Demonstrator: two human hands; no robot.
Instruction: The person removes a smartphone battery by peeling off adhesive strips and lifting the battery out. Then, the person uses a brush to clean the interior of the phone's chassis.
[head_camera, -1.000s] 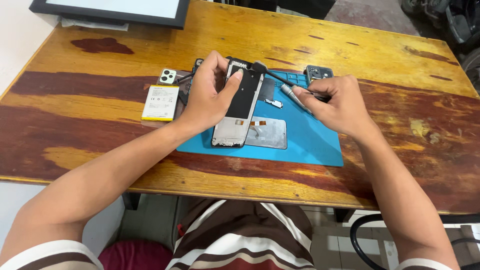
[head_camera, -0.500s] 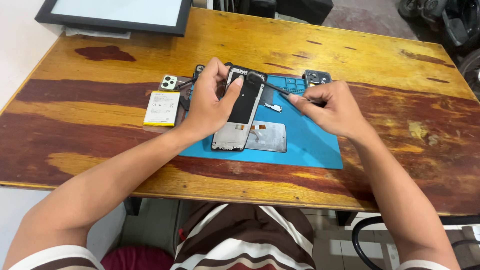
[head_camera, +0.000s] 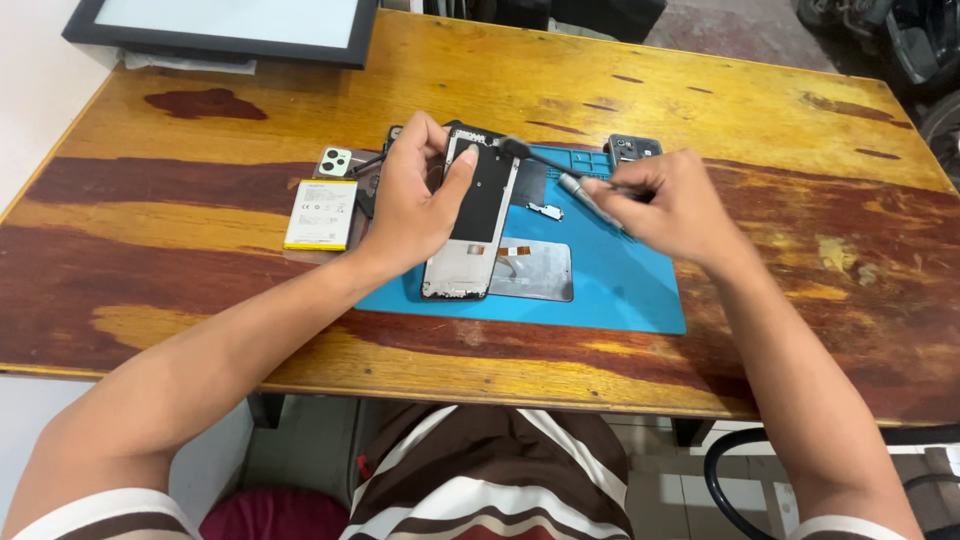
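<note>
Head view is showing the left hand gripping an opened phone frame at centre frame, fingers curled around its left edge and thumb pressing on its dark inner face; the frame's lower end is resting on the blue work mat. The right hand, right of centre, is pinching a slim brush-like tool between closed fingertips, its dark tip lying at the frame's upper right corner. A grey metal plate with orange flex tabs is lying on the mat just beside the frame, and a small loose part is sitting above it. A white battery is lying left of the left hand, a camera cover above it, and another camera module at the mat's upper right corner. Risk assessment: excess tool pressure could probably scratch contacts or tear a flex; a loosening left-hand grip could let the frame slide onto the plate; a sweeping wrist could be knocking the loose part off the wooden table.
</note>
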